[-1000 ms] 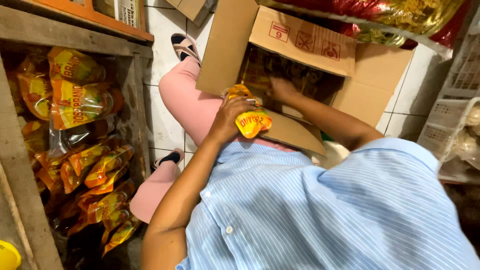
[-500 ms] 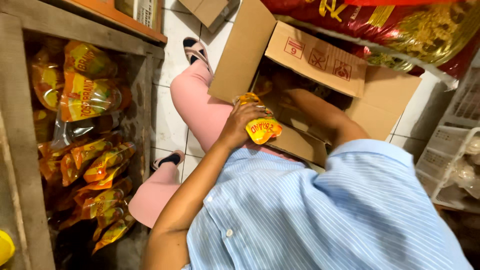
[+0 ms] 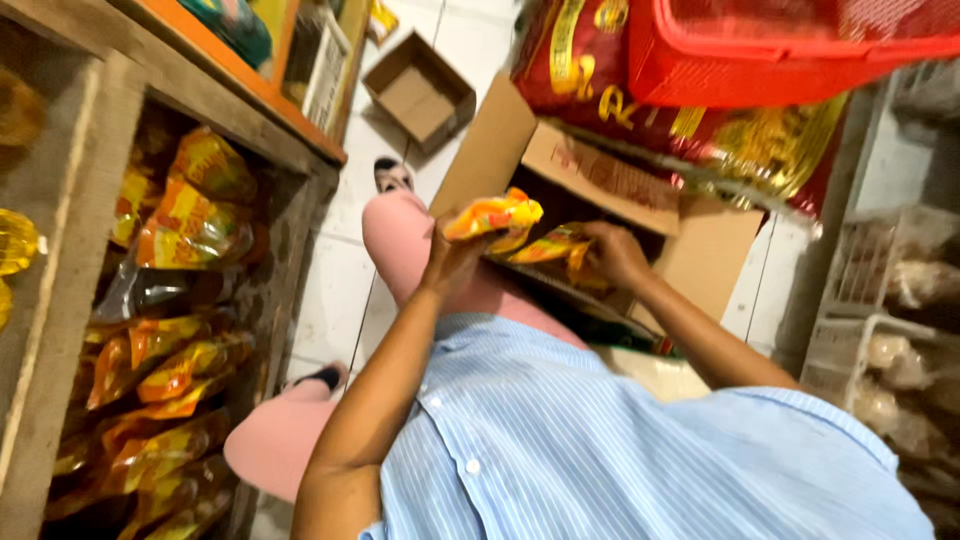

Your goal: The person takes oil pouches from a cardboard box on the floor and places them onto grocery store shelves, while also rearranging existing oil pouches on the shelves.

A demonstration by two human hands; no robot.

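Observation:
My left hand [image 3: 455, 262] grips a yellow and orange snack packet [image 3: 497, 214] raised just in front of an open cardboard box [image 3: 598, 175]. My right hand [image 3: 612, 255] reaches over the box's front edge and holds another yellow and orange packet [image 3: 549, 247] lifted partly out of it. The two packets almost touch. The box rests by my pink-trousered leg [image 3: 400, 240]. Its inside is dark and mostly hidden by my hands.
A wooden shelf [image 3: 70, 300] on the left is packed with several similar packets [image 3: 185, 215]. A small empty cardboard box [image 3: 420, 92] lies on the white tiled floor beyond. A red basket [image 3: 790, 45] and a red-gold sack [image 3: 640, 110] hang overhead; wire racks [image 3: 890, 330] stand right.
My right hand has come out of the box holding a second packet. My left hand has lifted its packet slightly. The view has tilted toward the floor and far box.

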